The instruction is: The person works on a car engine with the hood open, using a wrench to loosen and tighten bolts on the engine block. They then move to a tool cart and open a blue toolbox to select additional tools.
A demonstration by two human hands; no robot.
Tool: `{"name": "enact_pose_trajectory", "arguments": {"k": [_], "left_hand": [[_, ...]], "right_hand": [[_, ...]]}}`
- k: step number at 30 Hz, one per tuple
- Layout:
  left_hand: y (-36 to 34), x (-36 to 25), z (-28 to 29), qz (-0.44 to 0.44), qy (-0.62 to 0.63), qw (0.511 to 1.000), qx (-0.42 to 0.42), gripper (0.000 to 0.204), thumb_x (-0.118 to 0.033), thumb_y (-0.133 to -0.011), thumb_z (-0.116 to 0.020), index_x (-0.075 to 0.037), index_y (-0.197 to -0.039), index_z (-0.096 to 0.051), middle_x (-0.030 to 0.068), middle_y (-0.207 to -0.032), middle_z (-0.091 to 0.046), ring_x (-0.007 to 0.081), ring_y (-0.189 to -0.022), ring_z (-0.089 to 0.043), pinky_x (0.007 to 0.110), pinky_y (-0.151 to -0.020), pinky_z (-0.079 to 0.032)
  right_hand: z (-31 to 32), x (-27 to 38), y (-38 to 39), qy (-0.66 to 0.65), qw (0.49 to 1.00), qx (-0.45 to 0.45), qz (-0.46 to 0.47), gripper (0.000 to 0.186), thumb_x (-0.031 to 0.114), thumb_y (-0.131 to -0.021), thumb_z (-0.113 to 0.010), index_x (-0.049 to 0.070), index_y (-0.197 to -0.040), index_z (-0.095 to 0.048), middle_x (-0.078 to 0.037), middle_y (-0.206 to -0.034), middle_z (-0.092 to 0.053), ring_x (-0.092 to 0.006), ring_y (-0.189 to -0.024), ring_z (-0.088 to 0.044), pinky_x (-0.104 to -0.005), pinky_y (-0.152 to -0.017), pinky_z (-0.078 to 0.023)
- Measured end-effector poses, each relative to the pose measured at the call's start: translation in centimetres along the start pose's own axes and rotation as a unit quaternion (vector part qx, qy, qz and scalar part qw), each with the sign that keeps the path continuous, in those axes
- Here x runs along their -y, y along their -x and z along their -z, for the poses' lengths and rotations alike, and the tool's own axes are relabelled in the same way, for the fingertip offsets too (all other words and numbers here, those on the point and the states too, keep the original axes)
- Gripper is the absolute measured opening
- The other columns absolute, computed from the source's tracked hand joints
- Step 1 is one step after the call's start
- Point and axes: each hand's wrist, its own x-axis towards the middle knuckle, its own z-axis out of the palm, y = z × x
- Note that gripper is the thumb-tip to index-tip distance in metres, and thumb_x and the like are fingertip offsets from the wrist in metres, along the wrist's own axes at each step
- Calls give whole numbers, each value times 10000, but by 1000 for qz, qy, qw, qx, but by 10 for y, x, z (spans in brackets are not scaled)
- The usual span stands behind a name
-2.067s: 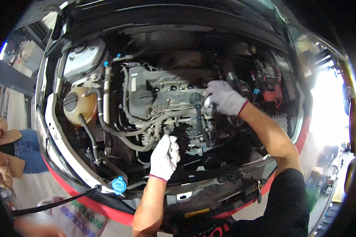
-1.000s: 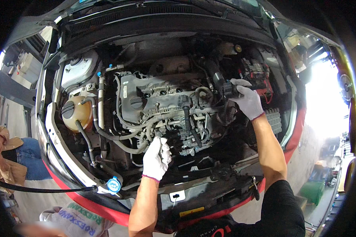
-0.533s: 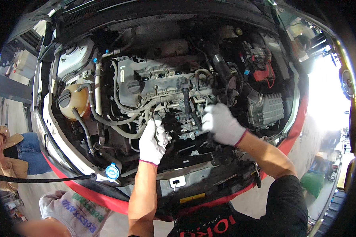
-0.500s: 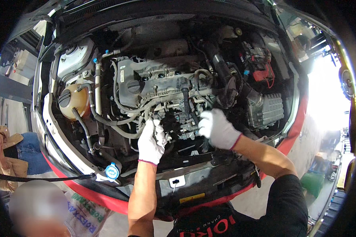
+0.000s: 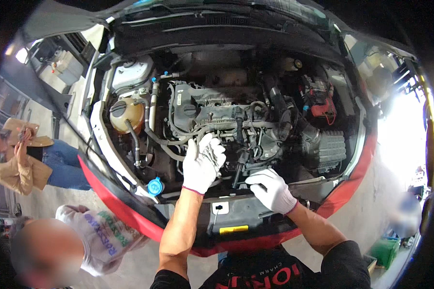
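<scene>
Two white-gloved hands work at the front of an open engine bay. The left hand (image 5: 203, 164) is raised with fingers loosely spread, holding nothing, over the grey hoses (image 5: 178, 142) before the engine (image 5: 212, 108). The right hand (image 5: 271, 189) rests lower on the front crossmember (image 5: 236, 212), fingers curled near a black hose (image 5: 238, 166); whether it grips anything cannot be told. A yellowish coolant tank (image 5: 125, 114) and blue cap (image 5: 155, 186) sit left, a red-covered battery (image 5: 320, 103) right. Two people stand beside the red bumper (image 5: 115, 202).

Yellow rectangular label (image 5: 234, 229) on black front panel (image 5: 236, 212)
</scene>
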Motion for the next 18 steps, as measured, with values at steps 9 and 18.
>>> {"name": "enact_pose_trajectory", "arguments": {"k": [9, 18], "left_hand": [[161, 132, -44, -275, -569, 770, 85, 269, -194, -979, -501, -58, -1156, -651, 156, -1033, -653, 325, -867, -654, 416, -782, -542], [505, 322, 17, -362, -735, 250, -516, 173, -336, -812, -650, -165, -818, -670, 107, -865, -598, 322, -873, -583, 479, -663, -464]], "right_hand": [[-19, 117, 103, -822, 414, -18, -391, 332, 286, -1093, -377, 79, -1221, -603, -63, -1184, -634, -226, -1055, -628, -412, -894, -519], [-155, 258, 315, -745, 402, 341, -409, 270, 320, -1056, -475, 104, -1112, -626, -74, -1090, -671, -232, -1020, -652, -413, -913, -525]]}}
